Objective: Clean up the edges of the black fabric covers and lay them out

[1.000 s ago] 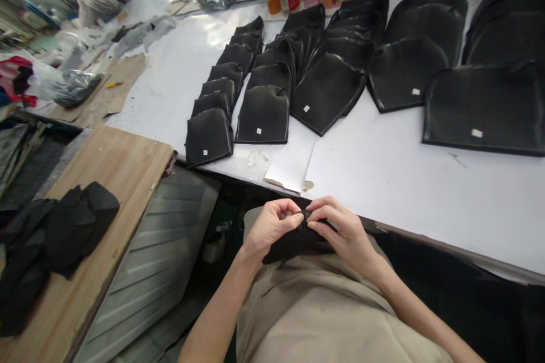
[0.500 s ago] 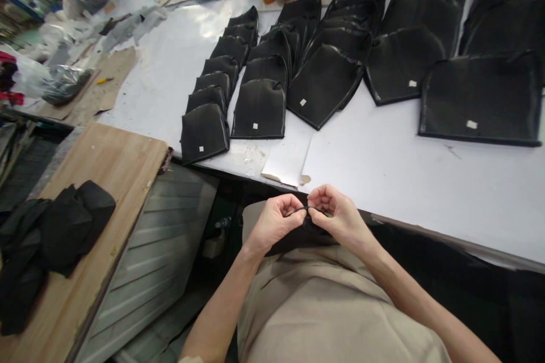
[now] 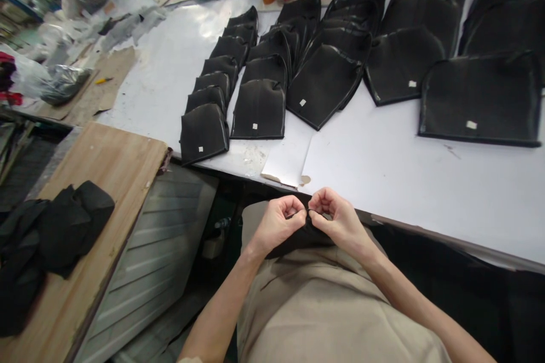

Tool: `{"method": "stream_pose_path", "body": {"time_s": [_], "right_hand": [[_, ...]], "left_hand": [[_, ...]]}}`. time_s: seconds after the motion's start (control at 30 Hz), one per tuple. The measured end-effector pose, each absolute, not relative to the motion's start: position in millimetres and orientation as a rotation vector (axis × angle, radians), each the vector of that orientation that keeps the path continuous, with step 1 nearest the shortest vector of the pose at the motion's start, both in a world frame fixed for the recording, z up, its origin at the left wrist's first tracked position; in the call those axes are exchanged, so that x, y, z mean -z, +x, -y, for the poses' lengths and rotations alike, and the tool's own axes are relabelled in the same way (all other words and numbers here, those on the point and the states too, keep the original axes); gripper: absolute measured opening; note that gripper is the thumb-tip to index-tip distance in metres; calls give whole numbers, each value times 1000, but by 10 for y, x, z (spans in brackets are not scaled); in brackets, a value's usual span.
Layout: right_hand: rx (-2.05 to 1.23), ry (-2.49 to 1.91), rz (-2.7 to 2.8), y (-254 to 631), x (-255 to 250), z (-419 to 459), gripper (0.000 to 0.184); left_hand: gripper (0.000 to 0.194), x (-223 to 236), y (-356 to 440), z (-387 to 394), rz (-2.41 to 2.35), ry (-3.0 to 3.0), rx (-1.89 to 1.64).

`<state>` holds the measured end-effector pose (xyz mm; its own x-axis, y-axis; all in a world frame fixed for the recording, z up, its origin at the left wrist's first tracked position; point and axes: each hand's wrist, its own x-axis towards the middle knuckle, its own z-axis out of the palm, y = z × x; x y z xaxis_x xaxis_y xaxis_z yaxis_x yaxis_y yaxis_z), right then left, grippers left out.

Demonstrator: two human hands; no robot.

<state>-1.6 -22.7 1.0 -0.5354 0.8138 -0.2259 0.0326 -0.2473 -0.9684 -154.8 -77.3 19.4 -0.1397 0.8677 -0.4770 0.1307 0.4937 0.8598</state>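
Note:
My left hand [image 3: 277, 223] and my right hand [image 3: 336, 219] meet knuckle to knuckle over my lap, just below the table's front edge. Both are curled into pinches on the top edge of a small black fabric piece [image 3: 300, 238] that rests on my beige apron [image 3: 332, 306]. Most of the piece lies hidden under my fingers.
On the white table [image 3: 404, 181] lie rows of black fabric pouches [image 3: 259, 110], small at the left and larger [image 3: 481, 99] to the right, each with a white tag. A wooden board [image 3: 106, 170] at the left carries a heap of black cloth [image 3: 51, 232]. Bottles and plastic bags stand at the back.
My fingers have curled tighter, from loose fingertips to two fists pinching the black piece's edge. My hands rose slightly toward the table edge and the view tipped a little.

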Motion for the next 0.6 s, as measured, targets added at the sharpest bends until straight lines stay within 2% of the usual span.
{"method": "stream_pose_path", "body": {"time_s": [0.2, 0.27, 0.33, 0.6], "right_hand": [[-1917, -1027, 1490, 47, -20, 188, 3], [-1955, -978, 1573, 104, -38, 148, 14], [-1968, -938, 1665, 163, -56, 116, 17], [-1777, -846, 1839, 211, -105, 127, 10]], "left_hand": [[13, -186, -1550, 773, -1574, 834, -833], [15, -183, -1566, 783, -1555, 797, -846], [16, -184, -1576, 790, -1540, 790, -855], [19, -176, -1553, 785, -1504, 753, -897]]}}
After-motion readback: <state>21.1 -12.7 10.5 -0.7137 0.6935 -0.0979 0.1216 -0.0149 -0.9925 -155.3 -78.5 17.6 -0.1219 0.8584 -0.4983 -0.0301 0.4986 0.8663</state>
